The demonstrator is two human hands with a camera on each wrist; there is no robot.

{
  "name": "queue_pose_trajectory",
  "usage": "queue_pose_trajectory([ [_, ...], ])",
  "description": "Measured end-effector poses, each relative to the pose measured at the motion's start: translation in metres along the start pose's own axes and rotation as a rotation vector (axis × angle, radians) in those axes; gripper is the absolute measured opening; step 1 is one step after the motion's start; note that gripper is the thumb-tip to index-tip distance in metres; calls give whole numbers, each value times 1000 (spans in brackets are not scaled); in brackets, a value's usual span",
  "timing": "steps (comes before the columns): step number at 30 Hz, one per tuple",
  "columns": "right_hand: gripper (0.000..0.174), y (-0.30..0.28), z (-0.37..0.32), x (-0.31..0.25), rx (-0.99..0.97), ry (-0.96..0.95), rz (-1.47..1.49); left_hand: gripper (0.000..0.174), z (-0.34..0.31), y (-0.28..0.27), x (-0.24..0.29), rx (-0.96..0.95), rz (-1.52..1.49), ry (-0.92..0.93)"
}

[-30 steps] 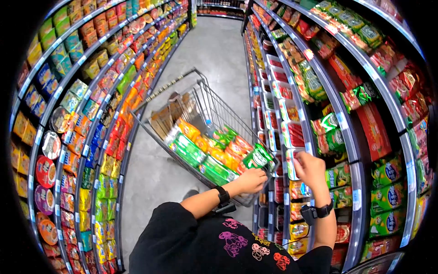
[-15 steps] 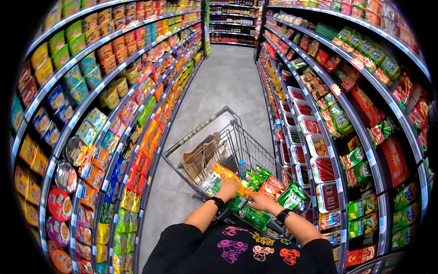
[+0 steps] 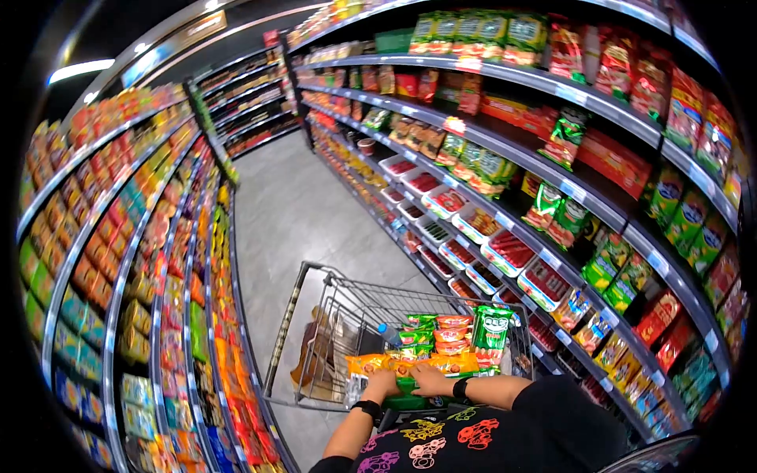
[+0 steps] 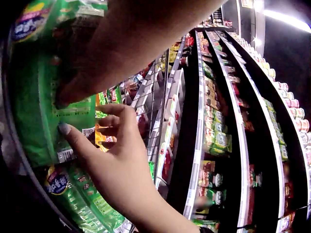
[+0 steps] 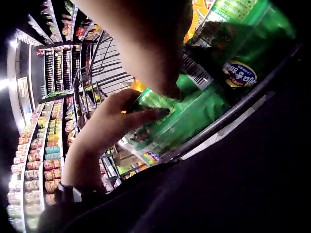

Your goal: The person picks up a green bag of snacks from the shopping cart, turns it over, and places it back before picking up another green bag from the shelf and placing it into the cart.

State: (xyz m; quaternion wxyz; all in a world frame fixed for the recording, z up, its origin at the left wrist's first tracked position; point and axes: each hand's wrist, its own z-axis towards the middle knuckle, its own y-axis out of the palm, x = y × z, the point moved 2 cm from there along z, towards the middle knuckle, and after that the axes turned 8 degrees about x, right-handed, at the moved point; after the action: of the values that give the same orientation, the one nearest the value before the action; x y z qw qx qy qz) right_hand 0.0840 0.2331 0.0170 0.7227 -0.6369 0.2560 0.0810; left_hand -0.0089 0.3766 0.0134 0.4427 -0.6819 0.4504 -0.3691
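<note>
In the head view, my left hand (image 3: pixel 382 385) and right hand (image 3: pixel 430 381) are side by side over the near side of the cart (image 3: pixel 288 319). Both grip a green package (image 3: pixel 406 385). The right wrist view has my left hand (image 5: pixel 104 121) with its thumb on the green plastic (image 5: pixel 199 116) and fingers behind its edge. My right hand (image 4: pixel 119 162) holds it similarly in the left wrist view. Orange packages (image 3: pixel 367 364), a green-and-white bag (image 3: pixel 491 329) and a blue-capped bottle (image 3: pixel 386 331) lie beyond the hands. Forearms hide part of the package in both wrist views.
Shelves of red packs in white trays (image 3: pixel 511 251) and bagged food run along the right. Packed noodle shelves (image 3: pixel 98 256) stand at the left. Grey floor (image 3: pixel 276 205) stretches between them toward a far shelf (image 3: pixel 251 102). A brown item (image 3: pixel 313 351) lies in the cart's left part.
The head view has swung right. One second ago my right hand was raised by the right shelf and my left was at the green-and-white bag; both have moved to the cart's near side.
</note>
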Motion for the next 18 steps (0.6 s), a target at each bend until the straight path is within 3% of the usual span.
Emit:
queue_pose_trajectory([
  [1, 60, 6, 0, 5, -133, 36, -48, 61, 6, 5, 0, -56, 88, 10],
  [5, 63, 21, -11, 13, -61, -66, -113, 42, -1, -6, 9, -107, 82, 39],
  [9, 63, 31, -9, 22, -130, -40, -113, 43, 15, 2, 3, -220, 17, 52],
  [12, 63, 28, -7, 18, -180, -6, -165, 44, 20, 11, -3, -191, -16, 87],
  [18, 61, 34, -11, 21, -124, -8, -136, 46, 14, 1, 2, -209, 10, 92],
])
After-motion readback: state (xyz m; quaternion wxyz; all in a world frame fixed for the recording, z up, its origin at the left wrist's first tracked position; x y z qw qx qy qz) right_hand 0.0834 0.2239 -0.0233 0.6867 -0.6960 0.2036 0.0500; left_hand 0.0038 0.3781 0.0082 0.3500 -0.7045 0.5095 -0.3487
